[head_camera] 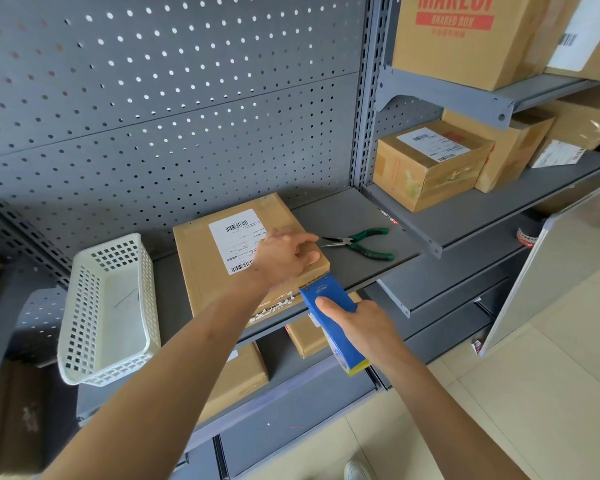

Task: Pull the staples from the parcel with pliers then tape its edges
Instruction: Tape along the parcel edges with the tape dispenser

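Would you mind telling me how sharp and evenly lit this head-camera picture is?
Head view: wide-angle bending curves the shelf uprights; the left hand on the parcel is slightly motion-blurred; the tape dispenser and pliers are crisp; lower left is dim.

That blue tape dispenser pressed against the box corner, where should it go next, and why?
Probably draw the blue tape dispenser along the parcel's near edge. The right hand holds its head at the front right corner, the left hand steadies the top, and the pliers lie aside on the shelf, so taping seems underway.
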